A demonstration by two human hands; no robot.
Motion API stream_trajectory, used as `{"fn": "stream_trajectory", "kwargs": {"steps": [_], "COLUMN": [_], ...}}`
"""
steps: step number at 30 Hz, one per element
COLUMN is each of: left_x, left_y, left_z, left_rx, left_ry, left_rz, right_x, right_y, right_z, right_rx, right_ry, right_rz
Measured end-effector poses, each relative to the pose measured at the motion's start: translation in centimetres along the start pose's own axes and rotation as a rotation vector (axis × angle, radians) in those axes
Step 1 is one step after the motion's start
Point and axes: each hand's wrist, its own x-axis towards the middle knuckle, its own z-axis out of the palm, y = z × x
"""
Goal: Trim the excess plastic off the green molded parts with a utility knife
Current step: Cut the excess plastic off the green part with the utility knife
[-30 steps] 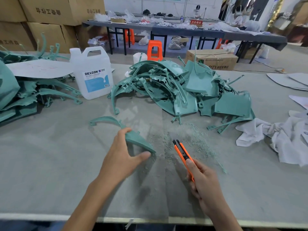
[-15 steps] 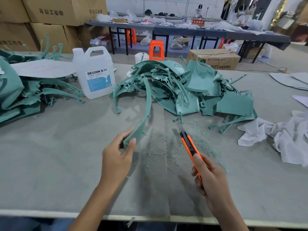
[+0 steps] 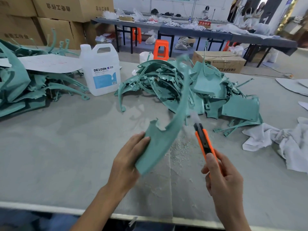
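Observation:
My left hand (image 3: 127, 161) grips the broad lower end of a long curved green molded part (image 3: 168, 129), held up off the table and arcing away to the upper right. A ragged flap of plastic juts from its left edge. My right hand (image 3: 223, 179) holds an orange and black utility knife (image 3: 204, 141), thumb on its slider. Its blurred blade points up, close beside the part's right edge; whether they touch is unclear. Behind lies a big pile of green molded parts (image 3: 196, 87).
A second heap of green parts (image 3: 21, 87) lies at far left under a white sheet. A white DEXCON jug (image 3: 101, 70) stands behind. Crumpled white cloth (image 3: 283, 140) lies at right. Plastic shavings (image 3: 181, 152) cover the grey table between my hands.
My left hand lifted the curved part from flat on the table and swung it upright, then toward the right. My right hand brought the knife up and forward beside it.

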Motion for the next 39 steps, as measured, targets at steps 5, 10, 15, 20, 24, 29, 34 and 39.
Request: {"fn": "stream_trajectory", "kwargs": {"steps": [5,10,15,20,24,29,34,39], "left_x": [2.2,2.6,2.2,2.0,2.6,3.8,4.5,5.2], "left_y": [-0.2,-1.0,-1.4,-1.0,-0.3,0.4,0.8,2.0], "left_z": [1.0,2.0,1.9,1.1,0.4,0.3,0.5,0.0], "left_rx": [0.134,0.178,0.181,0.139,0.108,0.106,0.072,0.055], "left_ry": [-0.126,-0.21,-0.196,-0.195,-0.194,-0.224,-0.214,-0.165], "left_rz": [-0.178,-0.177,-0.192,-0.225,-0.174,-0.142,-0.099,-0.05], "right_x": [-0.4,-1.3,-2.1,-2.2,-2.1,-1.5,-0.7,0.4], "right_y": [0.7,0.9,0.6,-0.5,-1.2,-1.6,-1.4,-2.0], "right_z": [0.0,-0.2,0.1,-0.1,-0.5,-0.7,-1.1,-1.7], "right_rx": [0.124,-0.153,-0.299,-0.297,-0.299,-0.312,-0.35,-0.398], "right_ry": [0.146,-0.068,-0.217,-0.24,-0.234,-0.239,-0.28,-0.33], "right_rz": [0.084,0.012,-0.058,-0.08,-0.089,-0.088,-0.098,-0.138]}}
